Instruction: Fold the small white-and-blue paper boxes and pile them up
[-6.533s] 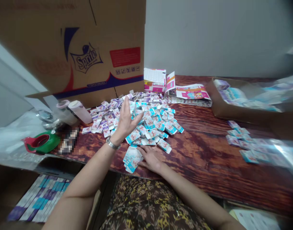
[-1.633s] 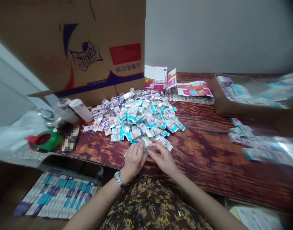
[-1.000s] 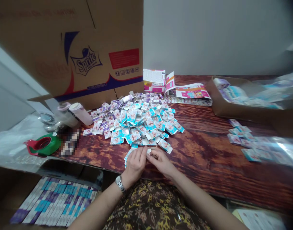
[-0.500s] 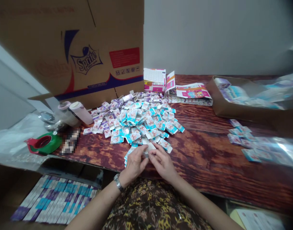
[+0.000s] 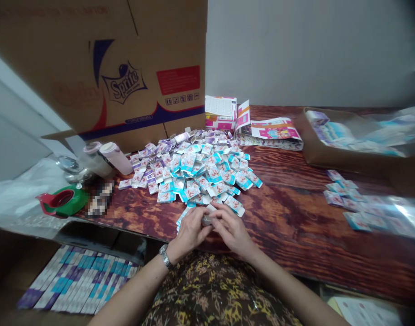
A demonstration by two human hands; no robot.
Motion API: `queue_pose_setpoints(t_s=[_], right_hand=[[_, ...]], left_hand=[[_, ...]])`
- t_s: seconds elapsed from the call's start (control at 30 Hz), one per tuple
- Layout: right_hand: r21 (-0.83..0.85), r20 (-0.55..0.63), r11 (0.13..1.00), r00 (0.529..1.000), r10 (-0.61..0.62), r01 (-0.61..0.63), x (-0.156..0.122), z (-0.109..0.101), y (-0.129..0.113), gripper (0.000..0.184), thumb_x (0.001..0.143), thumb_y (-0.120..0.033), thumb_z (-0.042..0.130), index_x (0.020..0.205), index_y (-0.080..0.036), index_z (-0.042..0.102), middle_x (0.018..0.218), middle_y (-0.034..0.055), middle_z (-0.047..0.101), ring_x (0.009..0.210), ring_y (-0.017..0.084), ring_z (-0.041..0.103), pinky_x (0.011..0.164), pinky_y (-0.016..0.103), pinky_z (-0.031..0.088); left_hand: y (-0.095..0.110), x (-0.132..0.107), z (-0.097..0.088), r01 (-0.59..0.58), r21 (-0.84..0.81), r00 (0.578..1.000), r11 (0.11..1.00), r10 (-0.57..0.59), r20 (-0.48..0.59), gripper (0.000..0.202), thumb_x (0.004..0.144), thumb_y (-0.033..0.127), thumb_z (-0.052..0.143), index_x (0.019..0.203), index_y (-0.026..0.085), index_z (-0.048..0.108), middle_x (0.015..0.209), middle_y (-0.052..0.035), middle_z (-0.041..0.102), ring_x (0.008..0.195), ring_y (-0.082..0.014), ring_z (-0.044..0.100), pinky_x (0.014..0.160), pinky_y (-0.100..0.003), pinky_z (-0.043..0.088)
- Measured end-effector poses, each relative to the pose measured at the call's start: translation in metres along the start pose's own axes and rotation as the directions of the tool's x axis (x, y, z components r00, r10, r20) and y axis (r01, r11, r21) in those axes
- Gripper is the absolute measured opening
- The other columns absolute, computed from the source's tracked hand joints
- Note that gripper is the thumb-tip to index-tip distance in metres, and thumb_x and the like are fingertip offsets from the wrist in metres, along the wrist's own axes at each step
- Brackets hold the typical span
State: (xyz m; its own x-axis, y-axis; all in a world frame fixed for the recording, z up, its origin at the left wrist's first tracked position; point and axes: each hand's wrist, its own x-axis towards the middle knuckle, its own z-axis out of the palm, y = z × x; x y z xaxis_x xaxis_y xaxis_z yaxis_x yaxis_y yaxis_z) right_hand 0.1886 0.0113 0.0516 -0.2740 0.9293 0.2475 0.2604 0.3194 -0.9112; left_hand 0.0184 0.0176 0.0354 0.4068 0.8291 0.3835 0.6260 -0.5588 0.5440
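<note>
My left hand (image 5: 193, 226) and my right hand (image 5: 230, 226) meet at the near edge of a heap of small cardboard boxes (image 5: 203, 170). Between them they grip one small white box (image 5: 209, 213), mostly hidden by the fingers. The left fingers are curled around its left side, and the right fingertips press its right side and top. The heap's boxes are white with blue or purple ends and a red hand print. A few blue-ended boxes (image 5: 184, 215) lie just beyond my left hand.
A large carton (image 5: 132, 68) stands behind the heap. Left are two bottles (image 5: 117, 158) and a green tape roll (image 5: 69, 201). Rows of boxes (image 5: 81, 278) fill a carton below. On the right, more small boxes (image 5: 341, 188) lie near an open carton (image 5: 316, 156); pink printed card (image 5: 271, 129) sits behind.
My right fingers have closed further over the top of the small box, covering more of it. The heap looks the same; the view has shifted slightly.
</note>
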Motion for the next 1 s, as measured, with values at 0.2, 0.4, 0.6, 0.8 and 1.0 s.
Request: queue_pose_setpoints(t_s=[0.2,0.4,0.6,0.8,1.0], right_hand=[[0.48,-0.004,0.838,0.955,0.298,-0.259,0.01,0.004,0.001,0.024,0.085,-0.038,0.055,0.1,-0.021,0.06,0.092,0.0032,0.063,0.086,0.017,0.059,0.078,0.03,0.047],[0.599,0.088,0.723,0.925,0.369,-0.346,0.016,0.005,-0.003,0.022,0.074,-0.032,0.067,0.091,-0.018,0.065,0.088,0.003,0.066,0.082,0.016,0.06,0.079,0.031,0.047],[0.273,-0.043,0.934,0.967,0.251,-0.231,0.012,0.011,-0.002,0.015,0.079,-0.027,0.06,0.091,-0.018,0.066,0.088,0.0054,0.066,0.082,0.019,0.06,0.077,0.035,0.049],[-0.272,-0.117,0.954,0.98,-0.163,0.126,-0.008,0.022,0.0,0.037,0.087,-0.012,0.043,0.118,-0.022,0.059,0.109,0.0093,0.061,0.103,0.022,0.054,0.093,0.041,0.043],[-0.2,-0.109,0.979,0.992,-0.065,0.042,-0.003,0.018,0.006,0.037,0.09,-0.019,0.045,0.126,-0.022,0.05,0.112,0.0088,0.061,0.103,0.021,0.056,0.092,0.039,0.045]], left_hand=[[0.003,-0.003,0.003,-0.029,0.107,0.999,0.994,0.033,-0.036,0.031,0.089,0.028,0.048,0.116,0.016,0.042,0.096,-0.0091,0.059,0.085,-0.0195,0.058,0.073,-0.031,0.048],[0.001,-0.008,0.013,0.024,0.174,0.997,0.985,-0.011,-0.073,0.056,0.089,0.026,0.047,0.137,0.011,0.022,0.119,-0.0183,0.053,0.107,-0.0246,0.054,0.087,-0.037,0.047],[0.002,-0.01,0.017,0.049,0.178,0.999,0.983,-0.047,-0.016,0.068,0.088,0.017,0.042,0.143,0.009,0.004,0.114,-0.0182,0.053,0.102,-0.0247,0.053,0.085,-0.038,0.048],[0.001,-0.009,0.023,0.118,0.191,0.993,0.974,-0.115,-0.026,0.072,0.086,0.014,0.037,0.143,0.008,-0.006,0.115,-0.0195,0.052,0.104,-0.0248,0.052,0.086,-0.038,0.047],[-0.002,-0.004,0.02,0.084,0.235,0.996,0.968,-0.089,0.012,0.07,0.088,0.018,0.037,0.143,0.009,-0.004,0.112,-0.0188,0.054,0.1,-0.0254,0.053,0.082,-0.039,0.049]])
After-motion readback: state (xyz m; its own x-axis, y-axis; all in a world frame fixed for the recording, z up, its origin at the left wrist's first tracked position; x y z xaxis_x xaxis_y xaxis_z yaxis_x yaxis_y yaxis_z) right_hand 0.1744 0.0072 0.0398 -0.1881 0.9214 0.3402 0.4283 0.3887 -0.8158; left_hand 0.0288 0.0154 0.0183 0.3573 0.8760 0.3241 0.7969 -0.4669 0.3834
